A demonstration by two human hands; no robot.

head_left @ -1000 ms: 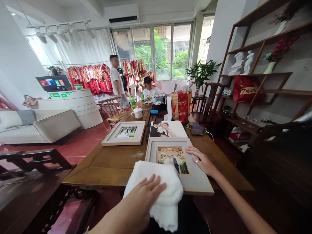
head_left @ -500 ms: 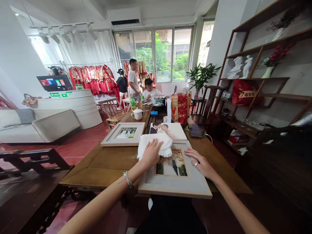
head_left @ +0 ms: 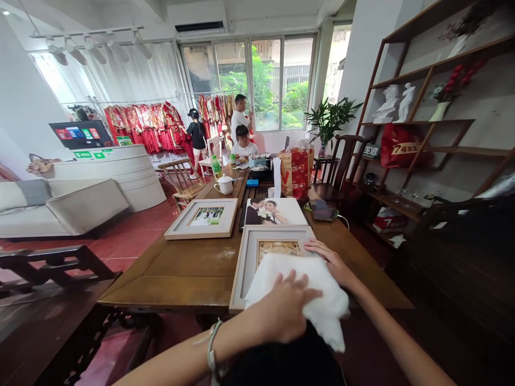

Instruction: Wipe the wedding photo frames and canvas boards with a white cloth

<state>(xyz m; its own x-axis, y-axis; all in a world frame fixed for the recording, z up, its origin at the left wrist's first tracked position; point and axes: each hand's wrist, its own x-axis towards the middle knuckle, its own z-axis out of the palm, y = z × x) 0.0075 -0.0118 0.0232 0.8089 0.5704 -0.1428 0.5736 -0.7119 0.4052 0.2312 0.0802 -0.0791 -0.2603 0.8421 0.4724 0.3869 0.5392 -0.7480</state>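
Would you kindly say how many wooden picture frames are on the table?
2: the farther frame, at left; the nearer frame, at right, partly hidden by the white cloth under the left hand.

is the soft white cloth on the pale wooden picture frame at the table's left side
No, the soft white cloth lies under the left hand, over the nearer pale wooden picture frame.

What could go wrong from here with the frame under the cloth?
1. The picture frame sits at the table's near edge; a hard push from the left hand might tip it.
2. The cloth hangs past that edge, so it might snag on a corner.
3. The photo panel lies right behind the frame; a forward slide could bump it.
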